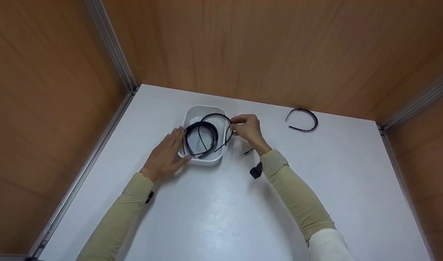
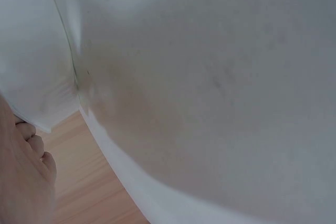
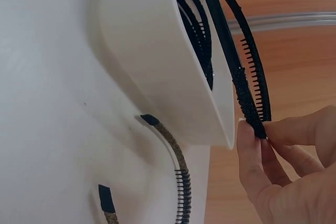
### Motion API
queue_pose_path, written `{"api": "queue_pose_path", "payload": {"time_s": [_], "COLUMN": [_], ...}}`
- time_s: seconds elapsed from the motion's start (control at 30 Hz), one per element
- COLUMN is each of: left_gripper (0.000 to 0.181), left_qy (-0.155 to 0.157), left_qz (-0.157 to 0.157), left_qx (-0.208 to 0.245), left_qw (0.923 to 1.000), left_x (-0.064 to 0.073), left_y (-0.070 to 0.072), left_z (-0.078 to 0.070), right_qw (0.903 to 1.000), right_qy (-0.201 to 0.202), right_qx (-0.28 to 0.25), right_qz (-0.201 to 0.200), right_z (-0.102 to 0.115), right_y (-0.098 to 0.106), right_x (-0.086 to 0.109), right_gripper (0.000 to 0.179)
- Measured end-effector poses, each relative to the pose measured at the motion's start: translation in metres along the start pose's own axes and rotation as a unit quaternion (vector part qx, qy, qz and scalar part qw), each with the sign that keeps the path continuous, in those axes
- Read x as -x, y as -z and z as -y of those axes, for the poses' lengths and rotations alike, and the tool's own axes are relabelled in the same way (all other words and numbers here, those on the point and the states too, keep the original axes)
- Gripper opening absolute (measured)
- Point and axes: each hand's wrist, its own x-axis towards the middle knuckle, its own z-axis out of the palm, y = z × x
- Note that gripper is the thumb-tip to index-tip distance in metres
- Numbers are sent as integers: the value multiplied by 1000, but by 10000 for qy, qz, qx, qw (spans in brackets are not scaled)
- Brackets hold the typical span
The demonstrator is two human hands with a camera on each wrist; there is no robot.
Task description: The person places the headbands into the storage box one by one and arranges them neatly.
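Note:
A white plastic tub [image 1: 205, 162] holds several black toothed headbands [image 1: 214, 139], nested in loops. My left hand [image 1: 166, 154] lies at the tub's near left corner, fingers straight along the left rim, thumb against the front. At the left edge of the left wrist view, that hand [image 2: 26, 182] meets the tub wall [image 2: 37, 66]. Over the tub's right rim, my right hand [image 1: 247, 128] pinches a black headband [image 3: 254, 59] by its curve between thumb and fingertips. Its two arms point toward the tub in the right wrist view.
On the table [image 1: 207, 221], a dark headband [image 1: 312, 119] lies by the back wall at the right. Close beside the tub, a headband with a brownish glittery band [image 3: 173, 142] shows two dark tips. Wooden panels [image 1: 261, 47] enclose the table's back and sides.

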Motion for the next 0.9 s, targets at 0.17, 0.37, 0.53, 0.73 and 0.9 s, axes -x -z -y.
{"api": "queue_pose_path", "payload": {"time_s": [0.17,0.37,0.53,0.73,0.9], "left_gripper": [97,96,96,97,98], "left_qy": [-48,-108,-142,-182,-251], "left_qz": [-64,-157,-133,-170,-204], "left_qx": [120,309,321,342,414], "left_qw": [9999,9993,9993,9991,9986], "left_x": [0,1,-2,-2,3], "left_y": [-4,-7,-6,-8,-7], "left_z": [-3,-3,-3,-1,2], "right_qw": [10000,9997,9990,9967,9954], "right_qy": [32,184,267,343,449], "right_qx": [56,-134,177,595,727], "right_qz": [-37,-107,-304,-443,-436], "right_z": [0,-2,-1,0,1], "right_y": [-5,-14,-22,-32,-40], "right_x": [0,-2,-4,-3,-1], "right_gripper": [23,21,18,17,18]}}
